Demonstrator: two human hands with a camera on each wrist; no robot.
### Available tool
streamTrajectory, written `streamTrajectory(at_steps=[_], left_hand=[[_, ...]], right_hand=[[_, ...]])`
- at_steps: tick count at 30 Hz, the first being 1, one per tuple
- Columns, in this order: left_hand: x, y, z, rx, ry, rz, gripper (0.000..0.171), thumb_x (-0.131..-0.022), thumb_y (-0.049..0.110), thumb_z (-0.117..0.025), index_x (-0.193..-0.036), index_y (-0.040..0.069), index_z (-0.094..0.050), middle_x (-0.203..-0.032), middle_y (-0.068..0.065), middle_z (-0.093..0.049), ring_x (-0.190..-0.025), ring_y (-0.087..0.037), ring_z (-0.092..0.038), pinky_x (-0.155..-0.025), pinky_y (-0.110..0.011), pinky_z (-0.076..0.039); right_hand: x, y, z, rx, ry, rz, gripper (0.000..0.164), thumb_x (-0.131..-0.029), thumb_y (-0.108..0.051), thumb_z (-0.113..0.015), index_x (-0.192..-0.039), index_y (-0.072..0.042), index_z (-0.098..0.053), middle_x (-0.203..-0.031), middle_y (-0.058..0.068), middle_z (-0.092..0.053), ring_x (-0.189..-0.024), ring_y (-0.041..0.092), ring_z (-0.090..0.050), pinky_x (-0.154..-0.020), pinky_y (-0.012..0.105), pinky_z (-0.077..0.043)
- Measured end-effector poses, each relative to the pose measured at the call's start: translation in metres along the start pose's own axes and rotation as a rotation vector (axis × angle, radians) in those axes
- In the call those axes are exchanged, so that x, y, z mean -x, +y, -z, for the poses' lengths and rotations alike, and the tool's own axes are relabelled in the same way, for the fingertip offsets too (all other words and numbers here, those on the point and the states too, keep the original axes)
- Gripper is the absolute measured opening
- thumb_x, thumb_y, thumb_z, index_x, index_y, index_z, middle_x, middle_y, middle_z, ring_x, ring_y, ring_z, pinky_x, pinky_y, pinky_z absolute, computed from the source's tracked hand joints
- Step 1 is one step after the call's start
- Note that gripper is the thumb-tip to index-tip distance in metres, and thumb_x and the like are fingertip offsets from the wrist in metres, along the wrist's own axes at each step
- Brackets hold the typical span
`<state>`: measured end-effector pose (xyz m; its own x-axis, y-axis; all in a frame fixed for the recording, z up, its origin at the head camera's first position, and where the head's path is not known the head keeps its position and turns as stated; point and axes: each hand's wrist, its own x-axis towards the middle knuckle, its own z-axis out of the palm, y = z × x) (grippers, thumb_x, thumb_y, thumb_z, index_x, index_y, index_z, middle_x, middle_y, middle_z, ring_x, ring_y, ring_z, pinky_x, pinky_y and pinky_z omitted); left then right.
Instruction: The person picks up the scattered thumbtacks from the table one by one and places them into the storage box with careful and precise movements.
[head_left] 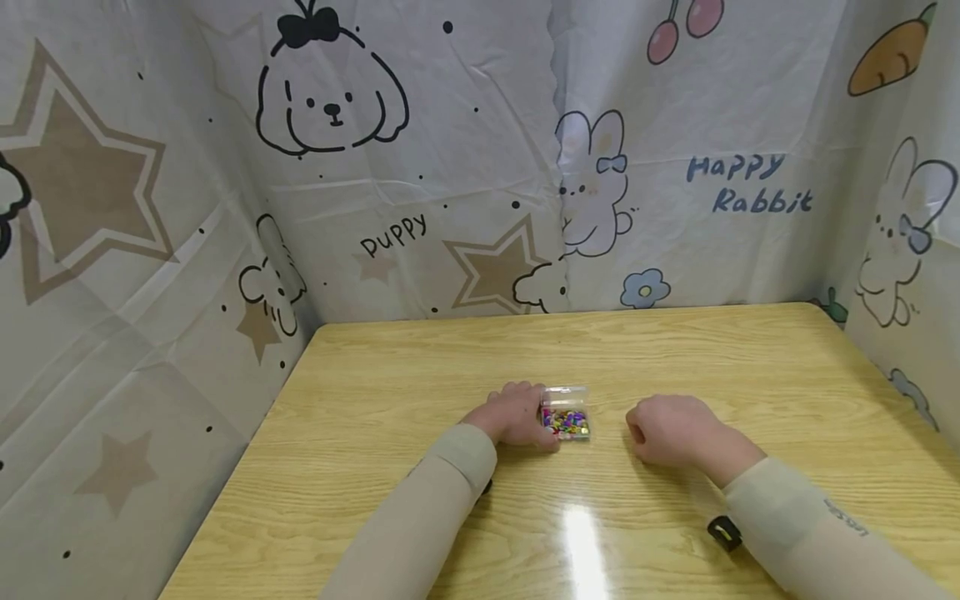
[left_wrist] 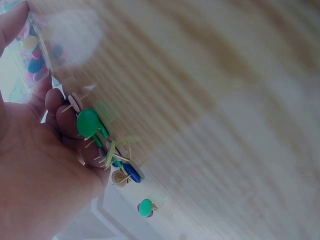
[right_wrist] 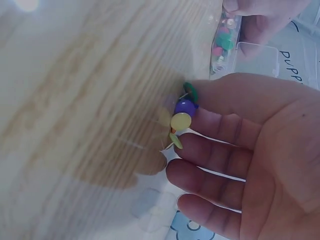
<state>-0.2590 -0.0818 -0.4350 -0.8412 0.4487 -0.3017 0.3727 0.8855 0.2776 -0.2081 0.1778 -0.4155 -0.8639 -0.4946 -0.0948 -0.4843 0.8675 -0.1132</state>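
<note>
A small clear plastic box (head_left: 583,437), full of colourful thumbtacks (head_left: 567,421), stands on the table with its lid (head_left: 566,396) tipped back. My left hand (head_left: 516,417) grips its left side between thumb and fingers. Beside that hand's curled fingers lie several loose thumbtacks (left_wrist: 88,123), green, blue and pale ones. To the right of the box, my right hand (head_left: 671,431) is down at the tabletop. Its thumb and index finger gather a few thumbtacks (right_wrist: 185,107), green, purple and yellow, while the other fingers curl loosely alongside.
The wood-grain table (head_left: 405,367) has a glossy surface that mirrors light. Printed curtains (head_left: 465,167) hang behind it and along both sides. A black strap piece (head_left: 724,533) hangs under the right sleeve.
</note>
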Motion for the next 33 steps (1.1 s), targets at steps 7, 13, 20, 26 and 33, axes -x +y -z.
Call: streamTrajectory(at_steps=[7,13,20,26,33], left_hand=[[0.000,0.001,0.001,-0.007,0.002,0.002,0.062,-0.077,0.056,-0.081,-0.121,0.020,-0.055,-0.103,0.006,-0.053,-0.101,-0.017,-0.048,-0.094,-0.041,-0.041],[-0.001,0.001,0.001,-0.004,0.002,0.001,0.065,-0.077,0.056,-0.081,-0.125,0.020,-0.055,-0.103,0.006,-0.053,-0.101,-0.017,-0.048,-0.093,-0.042,-0.040],[0.000,0.001,0.001,-0.002,-0.001,0.002,0.070,-0.077,0.056,-0.081,-0.131,0.019,-0.055,-0.107,0.005,-0.054,-0.104,-0.018,-0.048,-0.096,-0.043,-0.040],[0.001,0.001,0.002,-0.006,-0.004,0.001,0.072,-0.077,0.055,-0.080,-0.133,0.018,-0.053,-0.111,0.004,-0.054,-0.106,-0.018,-0.048,-0.098,-0.043,-0.040],[0.001,0.001,0.002,0.002,0.008,-0.004,0.066,-0.076,0.055,-0.081,-0.125,0.019,-0.055,-0.106,0.005,-0.053,-0.101,-0.017,-0.048,-0.095,-0.042,-0.040]], right_hand=[[0.001,0.001,0.002,-0.023,-0.042,-0.004,0.025,-0.085,-0.015,-0.072,-0.070,-0.022,-0.053,-0.065,-0.007,-0.049,-0.059,0.014,-0.045,-0.055,0.033,-0.038],[0.002,0.007,0.009,-0.063,-0.017,0.017,0.025,-0.086,-0.015,-0.073,-0.071,-0.023,-0.054,-0.067,-0.009,-0.050,-0.061,0.011,-0.046,-0.055,0.032,-0.040],[-0.003,0.008,0.010,-0.066,0.016,0.060,0.024,-0.085,-0.013,-0.071,-0.073,-0.024,-0.053,-0.067,-0.011,-0.049,-0.060,0.009,-0.045,-0.054,0.030,-0.038],[-0.011,-0.003,0.012,-0.090,0.046,0.097,0.021,-0.086,-0.011,-0.066,-0.075,-0.024,-0.053,-0.068,-0.011,-0.049,-0.060,0.009,-0.045,-0.055,0.031,-0.038],[-0.026,-0.018,0.010,-0.102,0.083,0.135,0.018,-0.087,-0.014,-0.066,-0.077,-0.024,-0.056,-0.069,-0.012,-0.051,-0.060,0.009,-0.046,-0.055,0.031,-0.039]])
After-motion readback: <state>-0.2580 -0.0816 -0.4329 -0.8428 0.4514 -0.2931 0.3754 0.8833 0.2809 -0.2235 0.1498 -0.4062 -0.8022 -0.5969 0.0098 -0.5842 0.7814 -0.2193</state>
